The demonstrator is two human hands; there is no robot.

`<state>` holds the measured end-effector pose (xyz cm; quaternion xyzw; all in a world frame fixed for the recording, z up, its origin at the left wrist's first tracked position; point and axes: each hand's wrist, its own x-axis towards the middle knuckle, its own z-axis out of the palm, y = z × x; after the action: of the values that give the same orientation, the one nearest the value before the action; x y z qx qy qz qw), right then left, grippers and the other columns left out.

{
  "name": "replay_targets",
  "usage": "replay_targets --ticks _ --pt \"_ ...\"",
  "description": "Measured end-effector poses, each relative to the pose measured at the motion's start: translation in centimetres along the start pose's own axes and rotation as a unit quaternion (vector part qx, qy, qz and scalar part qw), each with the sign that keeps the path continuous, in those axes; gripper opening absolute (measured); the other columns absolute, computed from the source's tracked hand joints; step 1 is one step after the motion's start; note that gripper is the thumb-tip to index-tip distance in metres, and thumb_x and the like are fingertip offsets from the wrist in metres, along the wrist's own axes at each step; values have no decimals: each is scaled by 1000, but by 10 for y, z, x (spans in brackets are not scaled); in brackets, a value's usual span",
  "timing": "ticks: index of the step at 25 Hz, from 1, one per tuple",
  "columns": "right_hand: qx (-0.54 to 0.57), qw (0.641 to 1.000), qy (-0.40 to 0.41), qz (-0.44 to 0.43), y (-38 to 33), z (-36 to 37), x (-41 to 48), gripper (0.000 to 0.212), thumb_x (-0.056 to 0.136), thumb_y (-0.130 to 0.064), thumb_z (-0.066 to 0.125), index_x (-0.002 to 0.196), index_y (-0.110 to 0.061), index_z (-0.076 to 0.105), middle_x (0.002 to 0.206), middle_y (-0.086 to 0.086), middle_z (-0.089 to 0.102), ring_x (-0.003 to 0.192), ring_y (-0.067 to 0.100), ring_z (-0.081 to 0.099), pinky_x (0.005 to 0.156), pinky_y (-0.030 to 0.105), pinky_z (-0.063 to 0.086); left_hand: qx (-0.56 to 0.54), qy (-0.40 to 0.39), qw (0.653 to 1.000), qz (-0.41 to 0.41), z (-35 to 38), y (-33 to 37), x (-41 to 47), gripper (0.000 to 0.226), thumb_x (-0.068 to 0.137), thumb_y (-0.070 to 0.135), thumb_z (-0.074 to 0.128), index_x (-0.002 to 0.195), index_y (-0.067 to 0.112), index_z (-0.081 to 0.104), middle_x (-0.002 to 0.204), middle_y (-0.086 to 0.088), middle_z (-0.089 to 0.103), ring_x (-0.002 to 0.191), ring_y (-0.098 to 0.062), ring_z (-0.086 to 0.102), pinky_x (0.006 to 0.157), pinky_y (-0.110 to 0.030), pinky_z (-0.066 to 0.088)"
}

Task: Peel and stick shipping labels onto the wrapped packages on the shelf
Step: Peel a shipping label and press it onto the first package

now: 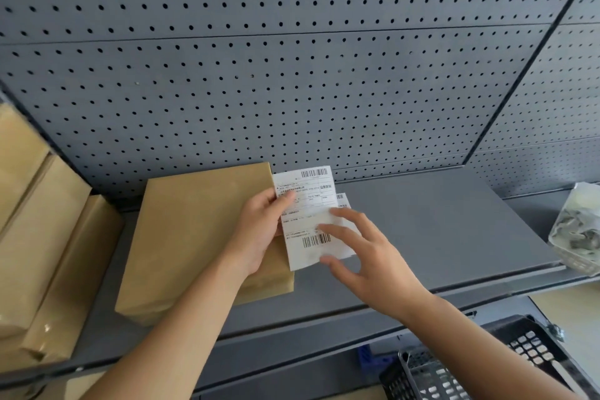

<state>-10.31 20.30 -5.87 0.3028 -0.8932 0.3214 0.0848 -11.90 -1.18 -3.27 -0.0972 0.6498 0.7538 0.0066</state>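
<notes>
A flat package wrapped in brown paper (191, 237) lies on the grey shelf (438, 221). My left hand (259, 230) hovers over the package's right edge and pinches a white shipping label (308, 208) with barcodes by its left side. A second sheet peeks out behind the label. My right hand (363, 250) has its fingers spread and touches the label's lower right part, near the bottom barcode. More brown wrapped packages (42, 253) are stacked at the left end of the shelf.
A grey pegboard wall (292, 75) backs the shelf. A clear plastic bag with small items (578, 230) sits at the shelf's right end. A black mesh basket (480, 364) stands below at the lower right.
</notes>
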Motion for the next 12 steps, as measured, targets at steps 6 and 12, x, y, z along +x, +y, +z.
replay_targets --ticks 6,12 --pt "-53 993 107 -21 -10 -8 55 30 95 -13 62 124 -18 66 135 0 55 137 22 40 108 35 38 101 -41 993 44 2 -3 -4 19 101 22 60 113 19 75 105 2 79 99 -18 75 90 -42 59" --pt "-37 998 21 -36 -21 -10 94 26 96 -15 60 121 -19 68 115 -3 67 114 21 56 95 39 48 115 -63 990 57 0 -6 -5 13 98 18 65 93 18 77 90 -4 78 82 -11 71 74 -27 55"
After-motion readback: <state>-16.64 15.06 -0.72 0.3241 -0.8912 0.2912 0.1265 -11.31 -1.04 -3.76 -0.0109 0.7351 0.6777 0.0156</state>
